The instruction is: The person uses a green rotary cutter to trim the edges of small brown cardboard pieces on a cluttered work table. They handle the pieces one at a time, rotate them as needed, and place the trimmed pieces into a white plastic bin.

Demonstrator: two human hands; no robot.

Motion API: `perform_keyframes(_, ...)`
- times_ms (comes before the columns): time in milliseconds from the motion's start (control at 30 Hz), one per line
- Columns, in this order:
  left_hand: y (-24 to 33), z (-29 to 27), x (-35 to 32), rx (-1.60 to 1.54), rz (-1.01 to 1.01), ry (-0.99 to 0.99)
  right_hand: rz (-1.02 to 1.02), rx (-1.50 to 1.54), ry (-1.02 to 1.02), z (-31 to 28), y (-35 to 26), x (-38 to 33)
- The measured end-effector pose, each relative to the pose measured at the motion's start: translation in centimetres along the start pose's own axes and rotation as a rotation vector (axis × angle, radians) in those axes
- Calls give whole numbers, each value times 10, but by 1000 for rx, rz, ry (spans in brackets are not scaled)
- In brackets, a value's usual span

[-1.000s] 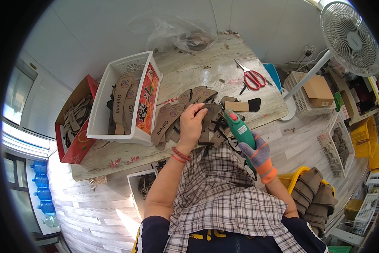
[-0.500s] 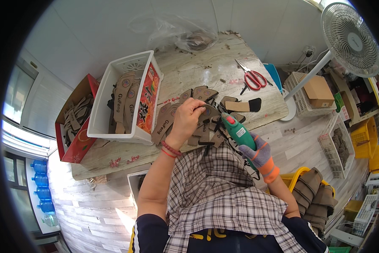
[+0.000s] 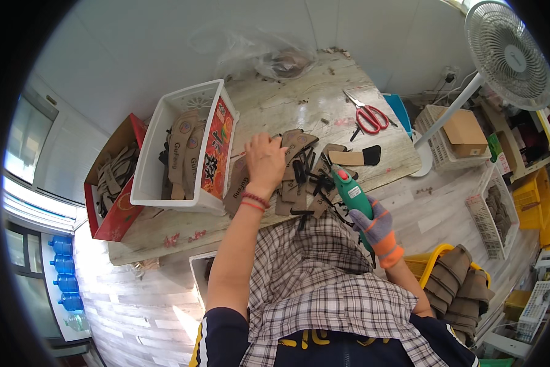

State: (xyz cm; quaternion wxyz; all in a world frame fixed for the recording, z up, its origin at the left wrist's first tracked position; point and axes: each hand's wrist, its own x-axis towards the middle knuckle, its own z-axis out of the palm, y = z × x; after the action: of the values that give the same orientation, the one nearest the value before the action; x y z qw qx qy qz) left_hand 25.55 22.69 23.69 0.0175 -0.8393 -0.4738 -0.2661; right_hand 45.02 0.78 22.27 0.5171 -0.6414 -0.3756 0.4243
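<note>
My left hand (image 3: 266,162), bare and with beads at the wrist, rests palm down over the left side of a pile of brown fabric pieces (image 3: 296,144). Its fingers look apart, with the thumb out to the right; nothing shows in its grip, though the hand covers what lies beneath. In a grey and orange glove, my right hand (image 3: 380,229) is wrapped round a green handheld electric cutter (image 3: 353,197). The cutter's head points at the pile's right edge, close to black strips (image 3: 312,168). A tan piece with a black end (image 3: 354,158) lies just beyond it.
A white bin (image 3: 209,202) and a red box (image 3: 119,211), both with brown pieces inside, stand at the left. Red-handled scissors (image 3: 370,117) lie at the table's far right. Beyond are a white fan (image 3: 510,58) and a yellow basket (image 3: 433,263) of brown pieces.
My left hand has moved left from the middle of the pile, and its pinched fingers have spread. More black strips show where it was. The cutter has barely moved.
</note>
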Motion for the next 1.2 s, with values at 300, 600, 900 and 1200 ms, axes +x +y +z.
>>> perform_keyframes(300,15,58,32,-370,-225,-147,-15,0,58,2,1,3)
perform_keyframes(600,52,-10,19,-1553,-549,215,-110,34,61,18,-17,7)
perform_keyframes(900,71,1,-8,-1881,-751,130,-38,152,5,22,-32,-1)
perform_keyframes(1200,88,-10,-19,-1876,-822,68,-57,176,29,21,-27,1)
